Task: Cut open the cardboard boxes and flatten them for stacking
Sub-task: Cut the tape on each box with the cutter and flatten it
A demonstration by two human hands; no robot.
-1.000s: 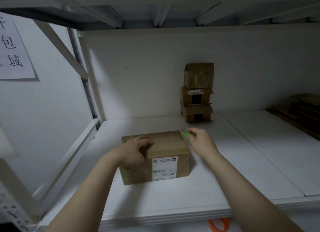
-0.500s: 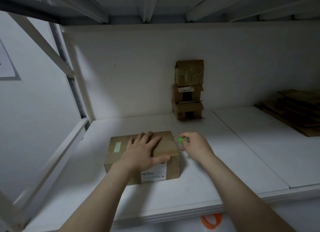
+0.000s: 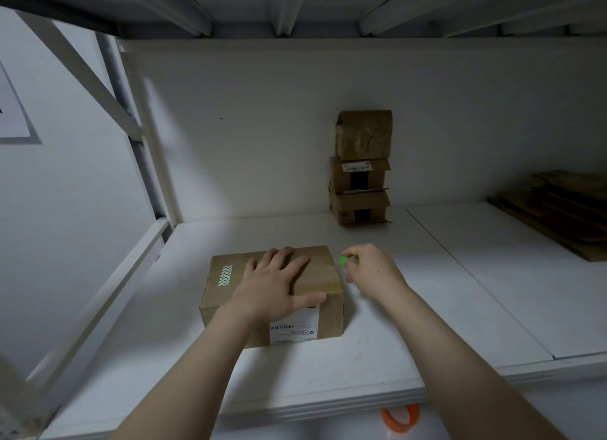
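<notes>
Left hand [image 3: 276, 285] lies flat, fingers spread and straight, palm down on top of the brown rectangular cardboard box [image 3: 331, 321], thumb along the box's near top edge. It presses and does not grasp. Right hand [image 3: 374, 269] is curled around a small green plastic tool [image 3: 343, 261], pinched between thumb and fingers. It is probably the cutter, though no blade is visible.

Key relation: the green tip is just off the box's right end, near the far right top corner, and I can't tell whether it touches. The box's long axis runs left to right across the person, so the right hand is at one end of that axis and the left hand covers the middle. A glossy tape strip shows on the box top right of the left hand (the rest is hidden under the palm). The likely next move is a cut in from the right end toward the left hand, so those spread fingers are in the way.

The box is sealed and not flattened. It sits on the white shelf board [image 3: 361, 367], with a printed label on its near face.

Behind the box and to its right, a stack of three small brown cartons [image 3: 361, 170] stands against the back wall. Far right of the box is a pile of flattened cardboard [image 3: 565, 216]. Below the shelf edge, in front of the box and to its right, is an orange ring [image 3: 399, 420].
</notes>
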